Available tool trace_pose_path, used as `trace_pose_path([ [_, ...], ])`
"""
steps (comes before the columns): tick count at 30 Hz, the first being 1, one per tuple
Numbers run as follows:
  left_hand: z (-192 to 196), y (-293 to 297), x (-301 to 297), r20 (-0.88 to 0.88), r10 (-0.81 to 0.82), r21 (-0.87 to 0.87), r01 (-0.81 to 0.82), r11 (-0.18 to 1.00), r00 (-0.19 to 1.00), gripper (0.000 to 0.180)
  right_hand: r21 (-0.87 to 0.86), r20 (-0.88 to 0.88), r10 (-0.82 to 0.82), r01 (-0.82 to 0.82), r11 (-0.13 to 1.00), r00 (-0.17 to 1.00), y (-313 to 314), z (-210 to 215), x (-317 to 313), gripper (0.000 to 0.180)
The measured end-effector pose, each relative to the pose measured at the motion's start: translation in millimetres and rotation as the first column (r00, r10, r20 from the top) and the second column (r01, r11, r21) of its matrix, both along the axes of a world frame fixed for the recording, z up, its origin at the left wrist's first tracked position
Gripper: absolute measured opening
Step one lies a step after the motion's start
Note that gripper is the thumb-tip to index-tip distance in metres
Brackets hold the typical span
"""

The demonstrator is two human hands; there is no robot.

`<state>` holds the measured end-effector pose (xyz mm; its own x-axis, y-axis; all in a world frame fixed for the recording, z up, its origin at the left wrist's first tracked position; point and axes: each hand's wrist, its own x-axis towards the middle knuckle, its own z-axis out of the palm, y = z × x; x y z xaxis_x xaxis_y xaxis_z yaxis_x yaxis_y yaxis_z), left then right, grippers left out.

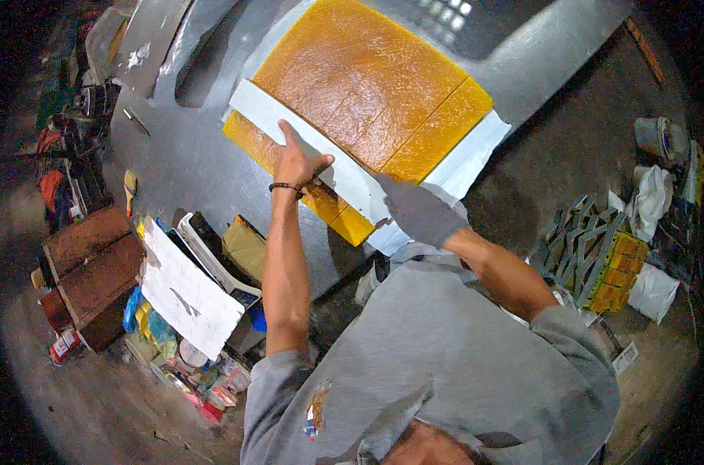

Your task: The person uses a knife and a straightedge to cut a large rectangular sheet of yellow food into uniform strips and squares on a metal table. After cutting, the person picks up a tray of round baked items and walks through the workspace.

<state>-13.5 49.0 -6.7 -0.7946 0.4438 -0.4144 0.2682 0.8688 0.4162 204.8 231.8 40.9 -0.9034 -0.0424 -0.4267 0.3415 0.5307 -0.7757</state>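
Observation:
A large orange-yellow slab [367,85] lies on a white sheet on a steel table [189,163]. A long white straightedge board [321,151] crosses the slab near its front edge. My left hand [296,161], with a dark wristband, presses flat on the board, fingers spread. My right hand [418,209] wears a grey glove and rests at the board's near end, by the slab's front corner. Whether it grips a tool I cannot tell. A cut line runs across the slab toward the right side.
A small knife [135,120] lies on the table at the left. Below the table edge stand a white tray [212,256], a white paper sheet [185,294], brown boxes [92,267] and packets. On the right are a grid rack [584,240], yellow blocks [619,275] and a bucket [658,136].

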Motion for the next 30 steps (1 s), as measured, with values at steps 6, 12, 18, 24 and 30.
trace_pose_path([
  [6, 17, 10, 3, 0.023, 0.012, -0.094, -0.010, 0.996, 1.000, 0.135, 0.021, -0.012, -0.015, 0.015, 1.000, 1.000, 4, 11, 32, 0.044],
  [12, -8, -4, -1, -0.014, 0.019, 0.036, -0.019, 0.999, 1.000, 0.139, 0.054, -0.028, 0.023, -0.021, 0.998, 0.999, 4, -6, 39, 0.047],
  [18, -4, -3, 1, -0.047, -0.011, -0.012, 0.011, 1.000, 0.999, 0.138, 0.088, 0.089, 0.058, -0.066, 0.994, 0.994, 11, 14, 67, 0.049],
  [24, 10, 8, 3, 0.015, -0.023, -0.021, 0.023, 1.000, 1.000, 0.135, 0.072, -0.007, 0.004, -0.003, 0.997, 1.000, 6, -13, 65, 0.052],
  [30, 11, 7, 2, 0.019, -0.002, 0.000, 0.002, 1.000, 1.000, 0.136, 0.036, 0.224, 0.016, -0.024, 0.999, 0.974, 17, 40, 75, 0.053],
])
